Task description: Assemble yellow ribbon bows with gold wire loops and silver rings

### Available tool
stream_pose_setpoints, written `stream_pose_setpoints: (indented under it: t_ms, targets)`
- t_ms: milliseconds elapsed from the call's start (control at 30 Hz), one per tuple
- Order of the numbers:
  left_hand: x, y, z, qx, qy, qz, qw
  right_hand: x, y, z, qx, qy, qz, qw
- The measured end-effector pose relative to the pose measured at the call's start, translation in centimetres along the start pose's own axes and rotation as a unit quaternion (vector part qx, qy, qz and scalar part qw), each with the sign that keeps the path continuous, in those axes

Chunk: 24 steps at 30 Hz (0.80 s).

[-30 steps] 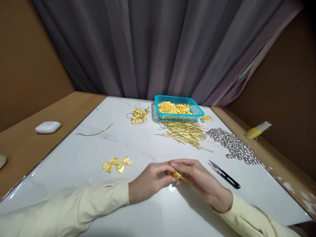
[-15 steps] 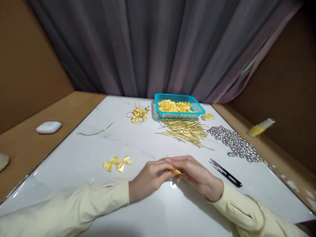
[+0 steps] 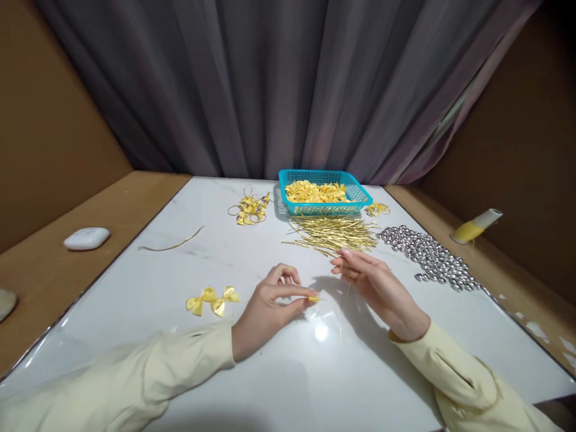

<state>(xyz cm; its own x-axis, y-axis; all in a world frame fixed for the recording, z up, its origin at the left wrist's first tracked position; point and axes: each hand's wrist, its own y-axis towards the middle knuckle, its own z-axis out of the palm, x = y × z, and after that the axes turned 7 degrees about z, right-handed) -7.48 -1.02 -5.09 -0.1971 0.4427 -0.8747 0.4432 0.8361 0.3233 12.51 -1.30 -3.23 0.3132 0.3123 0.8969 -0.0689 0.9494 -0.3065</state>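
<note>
My left hand (image 3: 274,300) is closed in a pinch, with a small piece of yellow ribbon (image 3: 314,299) between thumb and forefinger. A thin end sticks out of the ribbon to the right. To the right and a little higher, my right hand (image 3: 378,285) pinches what looks like a fine thread (image 3: 348,288), only faintly visible below the fingertips. That hand is just in front of a pile of gold cords (image 3: 333,232). Two yellow ribbon bows (image 3: 213,300) lie left of my left hand. The black thread snips are hidden behind my right hand and wrist.
A blue basket (image 3: 330,210) of yellow bows stands at the back. Bow pieces with gold loops (image 3: 251,210) lie left of it. Silver beads (image 3: 429,258) spread at right, near a yellow thread spool (image 3: 476,227). One gold cord (image 3: 173,247) and a white case (image 3: 87,238) are left.
My hands were together around the yellow ribbon and have come apart. The right hand has moved up and right, covering the snips; the left still holds the ribbon.
</note>
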Motion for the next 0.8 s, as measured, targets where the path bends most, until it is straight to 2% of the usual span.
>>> stream_pose_setpoints:
  t_ms: [67, 133, 200, 333, 467, 600, 700, 800]
  targets:
    - [0.2, 0.1, 0.0, 0.027, -0.054, -0.076, 0.995, 0.2, 0.3, -0.5, 0.016, 0.030, -0.003, 0.999]
    - [0.3, 0.2, 0.0, 0.057, -0.116, -0.166, 0.978, 0.2, 0.5, -0.8, 0.037, 0.054, -0.001, 0.998]
    - [0.3, 0.4, 0.0, 0.064, -0.159, -0.211, 0.962, 0.2, 0.6, -0.8, 0.062, 0.066, 0.005, 0.996]
    - [-0.1, 0.9, -0.3, 0.058, -0.236, -0.207, 0.948, 0.3, 0.5, -0.8, 0.117, 0.021, 0.032, 0.992]
    - [-0.1, 1.0, -0.8, 0.082, -0.312, -0.202, 0.925, 0.3, 0.3, -1.2, 0.166, -0.076, 0.074, 0.980]
    - [0.1, 0.9, -0.8, 0.085, -0.370, -0.177, 0.908, 0.3, 0.0, -1.8, 0.188, -0.191, 0.064, 0.961]
    - [0.0, 1.0, -0.6, 0.079, -0.346, -0.192, 0.915, 0.3, -0.3, -2.1, 0.207, -0.239, 0.043, 0.948]
    - [0.0, 1.1, -0.4, 0.077, -0.301, -0.205, 0.928, 0.2, -0.8, -2.0, 0.222, -0.233, 0.033, 0.946]
